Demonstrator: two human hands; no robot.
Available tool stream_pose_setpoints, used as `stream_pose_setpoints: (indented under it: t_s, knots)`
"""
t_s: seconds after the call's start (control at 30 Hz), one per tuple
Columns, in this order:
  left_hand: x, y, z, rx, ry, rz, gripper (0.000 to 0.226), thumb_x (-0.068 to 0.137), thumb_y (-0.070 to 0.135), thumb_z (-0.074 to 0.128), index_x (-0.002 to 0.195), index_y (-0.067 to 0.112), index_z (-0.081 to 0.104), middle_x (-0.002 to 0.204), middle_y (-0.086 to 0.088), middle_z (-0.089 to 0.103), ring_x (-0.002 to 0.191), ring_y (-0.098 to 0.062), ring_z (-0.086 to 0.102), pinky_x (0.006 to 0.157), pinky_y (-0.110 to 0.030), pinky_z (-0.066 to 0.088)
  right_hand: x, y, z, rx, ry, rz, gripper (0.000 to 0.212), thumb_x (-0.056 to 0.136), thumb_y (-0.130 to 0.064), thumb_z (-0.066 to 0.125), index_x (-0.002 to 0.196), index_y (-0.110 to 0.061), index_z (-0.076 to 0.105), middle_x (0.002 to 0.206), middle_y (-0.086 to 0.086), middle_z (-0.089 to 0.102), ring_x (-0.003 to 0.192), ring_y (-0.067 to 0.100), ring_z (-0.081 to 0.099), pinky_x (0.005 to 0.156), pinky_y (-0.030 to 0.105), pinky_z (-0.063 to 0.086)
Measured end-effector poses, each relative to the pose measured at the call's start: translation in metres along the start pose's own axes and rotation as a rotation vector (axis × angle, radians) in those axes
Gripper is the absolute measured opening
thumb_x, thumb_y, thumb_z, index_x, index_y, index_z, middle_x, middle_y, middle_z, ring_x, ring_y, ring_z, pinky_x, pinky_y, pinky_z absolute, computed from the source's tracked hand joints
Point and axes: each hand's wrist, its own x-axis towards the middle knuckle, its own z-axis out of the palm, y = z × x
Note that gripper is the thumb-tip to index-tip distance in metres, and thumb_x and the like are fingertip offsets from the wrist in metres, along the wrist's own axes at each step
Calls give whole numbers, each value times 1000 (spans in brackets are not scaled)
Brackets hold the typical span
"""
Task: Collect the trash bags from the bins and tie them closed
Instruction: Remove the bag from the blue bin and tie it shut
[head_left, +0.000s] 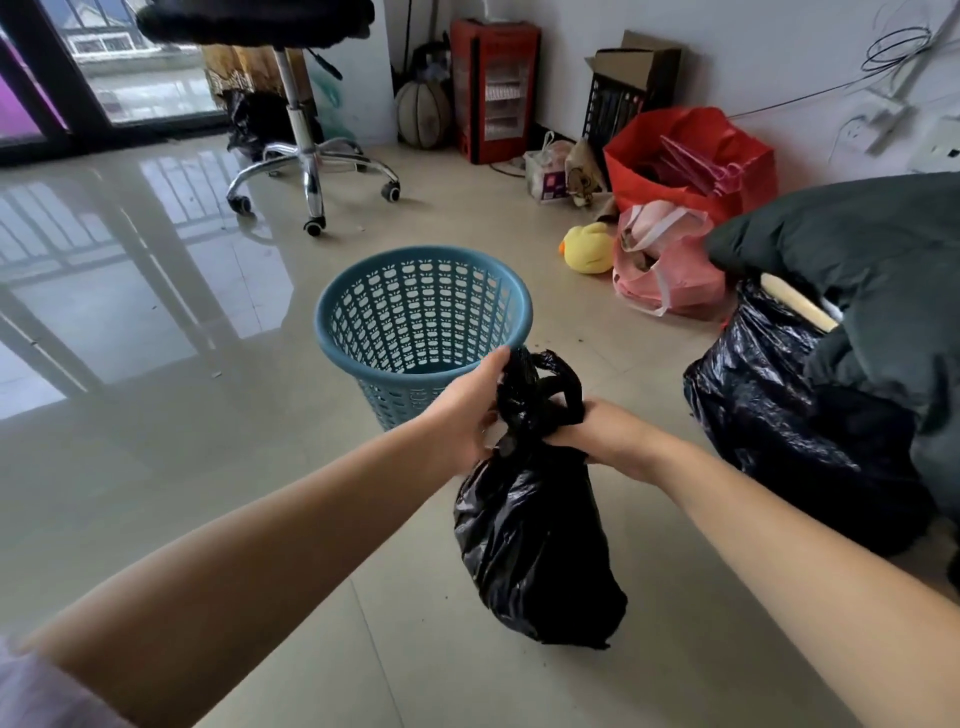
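Observation:
A small full black trash bag hangs over the tiled floor in front of me, its neck gathered and twisted. My left hand grips the neck from the left, thumb up against the loose top flaps. My right hand grips the same neck from the right, fingers curled into the plastic. Just behind the bag stands a blue perforated plastic bin, with no liner in it.
A larger black bag sits on the floor at right under a dark jacket. Red and pink bags, a yellow duck toy, a red heater and an office chair line the back.

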Motion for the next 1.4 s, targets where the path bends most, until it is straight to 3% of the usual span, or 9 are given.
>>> stream_pose_setpoints:
  t_s: [0.1, 0.27, 0.4, 0.5, 0.73, 0.93, 1.17, 1.3, 1.4]
  knots:
    - [-8, 16, -6, 202, -12, 165, 78, 65, 75, 56, 118, 18, 61, 122, -2, 65, 115, -18, 58, 98, -43, 46, -4, -12, -6, -26, -57, 14, 30, 87, -18, 64, 117, -18, 59, 104, 0, 65, 99, 15, 65, 82, 34, 55]
    - [-13, 25, -9, 564, 49, 548, 19, 89, 24, 60, 101, 14, 69, 90, -3, 70, 84, -14, 64, 71, -18, 52, -16, -35, -22, -106, -120, 132, 29, 92, -33, 56, 119, -20, 58, 104, -1, 66, 86, 15, 65, 70, 31, 56]
    - [-16, 21, -10, 876, -61, 368, 55, 83, 38, 67, 130, 21, 46, 107, -3, 62, 86, -15, 65, 69, -25, 52, -15, -48, -36, -312, 100, 19, 23, 92, -25, 57, 101, -5, 64, 89, 4, 63, 79, 15, 56, 71, 28, 45]
    - [-16, 13, -9, 1134, -85, 389, 49, 88, 20, 58, 135, 17, 41, 104, 2, 59, 83, -16, 65, 66, -25, 55, -12, -55, -40, -294, 312, -193, 17, 88, -19, 61, 87, -3, 67, 81, 15, 62, 79, 17, 50, 73, 33, 41]
    - [-25, 51, -23, 641, 343, 994, 36, 90, 9, 48, 122, 22, 58, 82, 7, 64, 55, -4, 53, 50, -14, 44, -29, -83, -45, 615, 156, -387, 14, 94, -15, 48, 97, -13, 61, 111, 8, 67, 112, 21, 61, 95, 32, 48]
    - [-43, 68, -21, 394, 429, 1413, 22, 89, 10, 49, 99, 26, 62, 86, 14, 61, 72, 0, 53, 66, -13, 37, -33, -92, -52, 1064, 112, -520, 17, 80, -30, 59, 91, -18, 61, 85, -4, 63, 68, 8, 59, 60, 22, 51]
    - [-31, 59, -28, 51, 204, 979, 19, 95, 13, 48, 81, 24, 55, 81, -4, 68, 76, -20, 65, 80, -44, 57, -19, -55, -49, 227, 268, -102, 34, 92, -20, 58, 121, -14, 41, 77, 2, 42, 54, 10, 39, 50, 22, 35]
    - [-43, 62, -18, 25, -14, 981, 18, 98, 6, 43, 84, 14, 52, 54, 3, 52, 43, -14, 42, 51, -29, 49, -30, -70, -50, 74, 105, -204, 77, 81, -39, 68, 144, -37, 24, 86, 2, 49, 62, 12, 47, 64, 28, 45]
    - [-45, 58, -8, 171, -68, 970, 22, 95, 3, 45, 83, 16, 58, 51, 6, 44, 40, -10, 34, 46, -26, 37, -34, -86, -37, -180, 2, -317, 73, 84, -38, 66, 145, -39, 25, 97, 10, 60, 65, 12, 51, 69, 31, 47]
